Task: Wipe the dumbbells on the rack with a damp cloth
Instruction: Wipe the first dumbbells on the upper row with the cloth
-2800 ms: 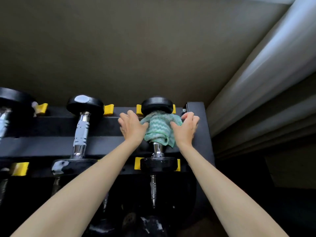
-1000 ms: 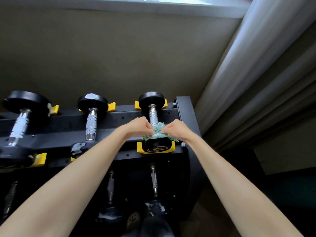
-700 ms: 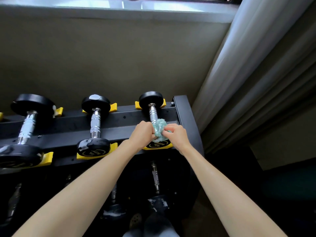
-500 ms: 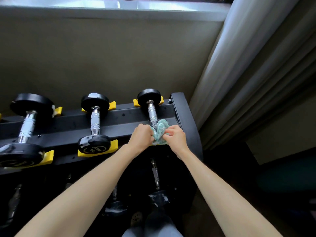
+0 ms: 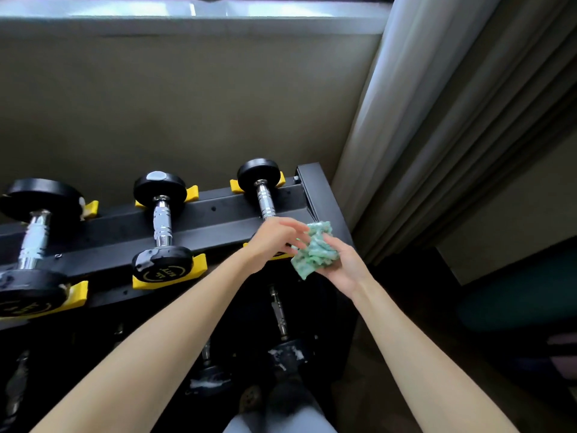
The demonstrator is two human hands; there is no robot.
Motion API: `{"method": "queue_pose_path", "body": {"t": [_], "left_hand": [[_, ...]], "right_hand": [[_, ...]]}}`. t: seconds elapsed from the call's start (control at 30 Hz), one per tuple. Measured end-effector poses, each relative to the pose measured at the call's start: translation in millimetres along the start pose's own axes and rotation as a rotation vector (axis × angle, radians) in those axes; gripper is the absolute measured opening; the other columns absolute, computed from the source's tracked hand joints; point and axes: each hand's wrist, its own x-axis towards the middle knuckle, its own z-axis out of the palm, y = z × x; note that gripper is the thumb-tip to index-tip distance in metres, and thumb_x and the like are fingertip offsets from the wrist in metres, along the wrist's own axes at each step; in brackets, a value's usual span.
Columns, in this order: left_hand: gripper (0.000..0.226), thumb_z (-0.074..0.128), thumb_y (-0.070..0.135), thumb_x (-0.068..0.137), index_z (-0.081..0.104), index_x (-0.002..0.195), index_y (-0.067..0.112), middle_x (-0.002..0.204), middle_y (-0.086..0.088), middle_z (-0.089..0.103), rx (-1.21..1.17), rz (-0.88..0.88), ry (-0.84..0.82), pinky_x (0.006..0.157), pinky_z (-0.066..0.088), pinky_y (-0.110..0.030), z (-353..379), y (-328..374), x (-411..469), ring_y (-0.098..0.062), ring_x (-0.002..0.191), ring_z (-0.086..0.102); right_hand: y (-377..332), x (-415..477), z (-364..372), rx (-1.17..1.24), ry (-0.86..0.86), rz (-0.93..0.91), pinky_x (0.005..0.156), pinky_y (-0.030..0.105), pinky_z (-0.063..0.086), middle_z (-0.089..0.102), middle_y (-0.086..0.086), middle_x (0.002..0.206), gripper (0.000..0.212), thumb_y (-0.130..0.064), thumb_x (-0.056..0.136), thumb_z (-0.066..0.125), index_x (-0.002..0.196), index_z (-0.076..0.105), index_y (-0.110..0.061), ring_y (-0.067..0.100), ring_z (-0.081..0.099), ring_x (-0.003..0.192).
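While three dumbbells lie across the top tier of the black rack, each head seated in a yellow cradle, the cloth is off the metal, held in the air just in front of the rack's right end post. A pale curtain hangs close to that post, and a beige wall rises behind the rack to a bright window sill. More dumbbells sit on the dim lower tier.

The left grip covers the near head of the right-hand dumbbell; the middle dumbbell and the left-hand dumbbell are in full view.

The cloth is mint green with paler flecks, bunched into a crumpled wad. The right grip, palm up, holds it with the thumb laid across the wad. The left grip has its fingers spread apart, reaching to the cloth's left edge; blur hides whether they touch.
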Motion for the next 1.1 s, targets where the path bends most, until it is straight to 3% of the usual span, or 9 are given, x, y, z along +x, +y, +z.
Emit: {"method": "queue_pose_path", "body": {"t": [0.1,0.2,0.37,0.53,0.67,0.77,0.87,0.97,1.1], "left_hand": [[0.039,0.029,-0.014,0.085,0.063,0.102,-0.003,0.082,-0.013,0.065,-0.107,-0.009,0.397,0.055,0.053,-0.019,-16,-1,18,-0.015,0.063,0.059],[0.034,0.033,-0.005,0.09,0.058,0.11,0.006,0.107,-0.013,0.061,0.034,-0.112,0.558,0.079,0.053,-0.033,-42,-28,32,-0.022,0.092,0.058],[0.047,0.027,-0.017,0.086,0.061,0.108,0.006,0.111,-0.013,0.062,0.126,-0.234,0.359,0.09,0.045,-0.036,-55,-61,37,-0.03,0.113,0.056],[0.055,0.026,-0.025,0.08,0.059,0.117,-0.002,0.112,-0.013,0.061,0.039,-0.195,0.232,0.087,0.046,-0.027,-65,-57,27,-0.021,0.105,0.055],[0.047,0.032,-0.025,0.079,0.063,0.101,0.004,0.109,-0.016,0.062,0.023,-0.174,0.12,0.079,0.049,-0.02,-70,-51,17,-0.022,0.101,0.058],[0.066,0.02,-0.03,0.072,0.057,0.117,0.001,0.116,-0.012,0.061,0.009,-0.2,0.08,0.069,0.05,-0.013,-74,-49,16,-0.017,0.097,0.061],[0.067,0.018,-0.026,0.073,0.056,0.122,-0.001,0.124,-0.011,0.059,0.081,-0.245,0.118,0.087,0.043,-0.025,-77,-46,20,-0.02,0.112,0.054],[0.05,0.022,-0.015,0.084,0.066,0.096,0.005,0.111,-0.01,0.063,0.163,-0.259,0.227,0.091,0.042,-0.032,-75,-42,32,-0.02,0.105,0.054],[0.038,0.034,-0.005,0.089,0.068,0.093,0.01,0.104,-0.009,0.064,0.277,-0.131,0.372,0.084,0.044,-0.028,-63,-30,50,-0.025,0.109,0.057]], "right_hand": [[-5,16,-7,0.045,0.244,-0.128,0.08,0.043,0.053,0.059,0.012,0.105,0.038,-0.011,0.093,0.054,0.13,0.045,-0.007,0.023,0.062,0.09],[0,35,-4,-0.203,0.445,-0.172,0.093,0.047,0.05,0.055,0.011,0.115,0.042,-0.007,0.092,0.056,0.132,0.043,-0.015,0.025,0.058,0.101],[26,54,28,-0.577,0.387,-0.188,0.097,0.036,0.046,0.055,0.012,0.125,0.044,-0.009,0.094,0.05,0.137,0.047,-0.017,0.027,0.053,0.115],[45,44,61,-1.109,0.248,-0.745,0.104,0.037,0.036,0.061,0.008,0.125,0.041,0.003,0.083,0.045,0.114,0.068,-0.011,0.028,0.05,0.12],[63,47,68,-1.484,0.088,-0.988,0.088,0.05,0.047,0.07,0.011,0.106,0.031,0.001,0.064,0.056,0.083,0.076,-0.011,0.035,0.062,0.098],[56,51,45,-1.567,-0.009,-1.168,0.083,0.037,0.052,0.072,0.007,0.102,0.024,0.002,0.06,0.059,0.073,0.074,-0.012,0.026,0.06,0.095],[52,47,18,-1.643,-0.144,-1.286,0.08,0.029,0.05,0.072,0.003,0.097,0.024,-0.004,0.068,0.049,0.066,0.072,-0.012,0.02,0.054,0.09],[46,37,-3,-1.647,-0.001,-1.173,0.066,0.025,0.047,0.071,-0.001,0.083,0.031,-0.011,0.065,0.04,0.062,0.071,-0.013,0.024,0.058,0.069],[20,37,-13,-0.974,0.516,-0.372,0.061,0.024,0.037,0.065,0.007,0.079,0.027,0.0,0.076,0.052,0.089,0.075,-0.007,0.022,0.054,0.073]]}}
